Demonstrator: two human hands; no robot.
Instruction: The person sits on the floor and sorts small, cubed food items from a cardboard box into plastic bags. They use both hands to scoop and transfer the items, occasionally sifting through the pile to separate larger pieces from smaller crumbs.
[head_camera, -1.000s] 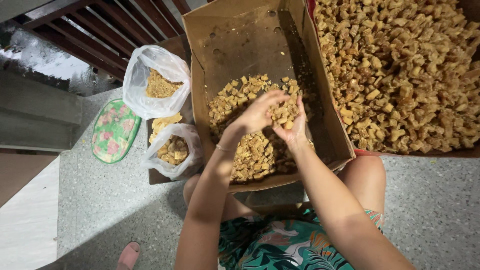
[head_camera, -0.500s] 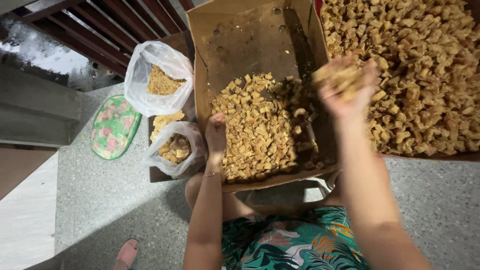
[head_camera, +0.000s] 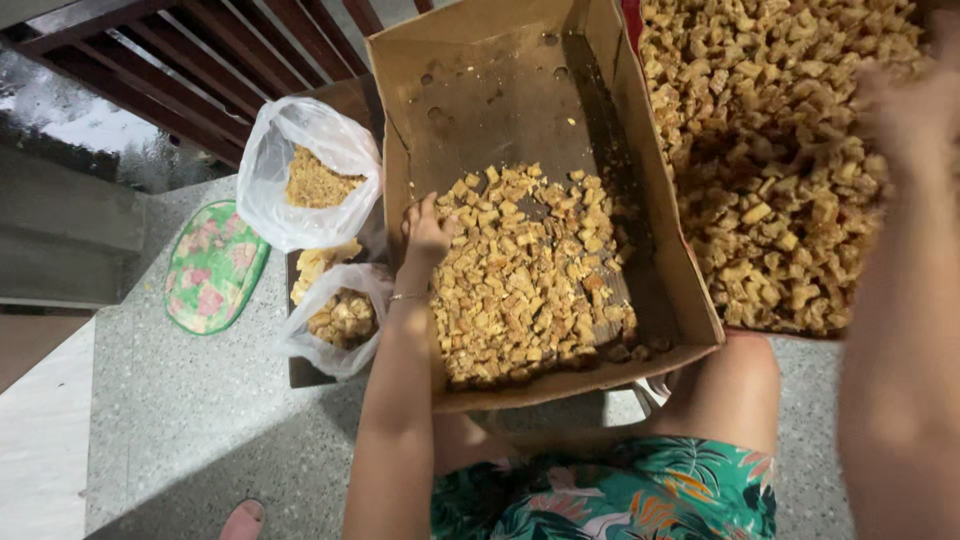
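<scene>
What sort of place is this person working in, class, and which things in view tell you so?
Probably a home porch or veranda, used for sorting fried snack pieces. The speckled terrazzo floor, the dark wooden railing and a flowered mat suggest it. The left hand rests in a cardboard box held on the lap.

2 bags (head_camera: 318, 190) left of box (head_camera: 480, 90)
</scene>
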